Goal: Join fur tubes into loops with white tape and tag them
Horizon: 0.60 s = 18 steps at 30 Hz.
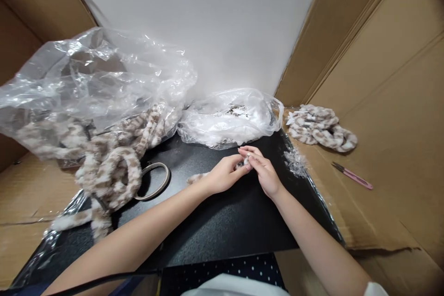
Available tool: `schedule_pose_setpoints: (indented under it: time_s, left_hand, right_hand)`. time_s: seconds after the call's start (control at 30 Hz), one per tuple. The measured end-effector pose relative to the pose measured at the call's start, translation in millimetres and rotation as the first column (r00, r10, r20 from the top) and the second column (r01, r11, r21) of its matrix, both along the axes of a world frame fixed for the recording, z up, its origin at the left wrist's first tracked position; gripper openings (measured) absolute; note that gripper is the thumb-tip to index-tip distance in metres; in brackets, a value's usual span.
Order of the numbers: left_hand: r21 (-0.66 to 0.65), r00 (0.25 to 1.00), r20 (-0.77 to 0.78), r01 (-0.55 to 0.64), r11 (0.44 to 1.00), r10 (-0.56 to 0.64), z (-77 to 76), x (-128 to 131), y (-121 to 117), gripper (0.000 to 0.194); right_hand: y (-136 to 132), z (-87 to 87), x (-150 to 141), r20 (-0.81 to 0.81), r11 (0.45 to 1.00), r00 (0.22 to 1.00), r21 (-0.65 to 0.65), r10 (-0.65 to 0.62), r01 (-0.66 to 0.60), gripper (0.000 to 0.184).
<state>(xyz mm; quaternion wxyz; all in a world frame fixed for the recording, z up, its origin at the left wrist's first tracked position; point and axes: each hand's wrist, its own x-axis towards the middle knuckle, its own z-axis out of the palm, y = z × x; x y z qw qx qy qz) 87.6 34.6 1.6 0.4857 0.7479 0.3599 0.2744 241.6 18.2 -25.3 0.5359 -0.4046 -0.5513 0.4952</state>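
Over the black tabletop [194, 222], my left hand [224, 175] and my right hand [266, 176] meet with fingers closed around a small fluffy white-and-brown piece [247, 159]. Most of it is hidden by the fingers, so its full shape cannot be made out. Another fluffy part [196, 178] shows beyond my left forearm; whether it belongs to the same piece is hidden. To the left lies a pile of fluffy white-and-brown plush bands [107, 173]. A beige ring-shaped band [165, 180] rests beside that pile.
A large clear plastic bag [138, 69] covers part of the pile. At the back stands a smaller plastic bag [222, 125] with white pieces inside. Right of my hands are thread clippings [295, 162], more plush bands [321, 127] and pink thread snips [355, 177]. Cardboard walls [388, 69] flank the table.
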Motion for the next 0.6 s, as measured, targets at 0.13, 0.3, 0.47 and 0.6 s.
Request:
schedule_pose_setpoints:
  time_s: [0.13, 0.3, 0.47, 0.6]
  left_hand:
    - [-0.079, 0.991, 0.126, 0.052, 0.995, -0.042, -16.2, 16.8, 12.0, 0.032]
    - [-0.085, 0.997, 0.079, -0.015, 0.996, 0.022, -22.8, 18.2, 15.2, 0.036]
    - [-0.007, 1.0, 0.0, 0.007, 1.0, -0.007, -21.1, 19.6, 15.6, 0.037]
    - [0.015, 0.998, -0.03, 0.056, 0.998, -0.055, -17.6, 18.8, 15.2, 0.036]
  right_hand:
    - [4.5, 2.1, 15.7, -0.002, 0.99, 0.99, -0.008, -0.143, 0.143, 0.036]
    - [9.6, 10.0, 41.7, -0.062, 0.868, 0.866, -0.039, -0.496, 0.495, 0.034]
    - [5.3, 13.9, 38.7, 0.226, 0.944, 0.916, 0.06, -0.33, 0.325, 0.034]
    - [2.1, 13.6, 29.4, 0.409, 0.987, 0.898, 0.065, -0.159, 0.145, 0.016]
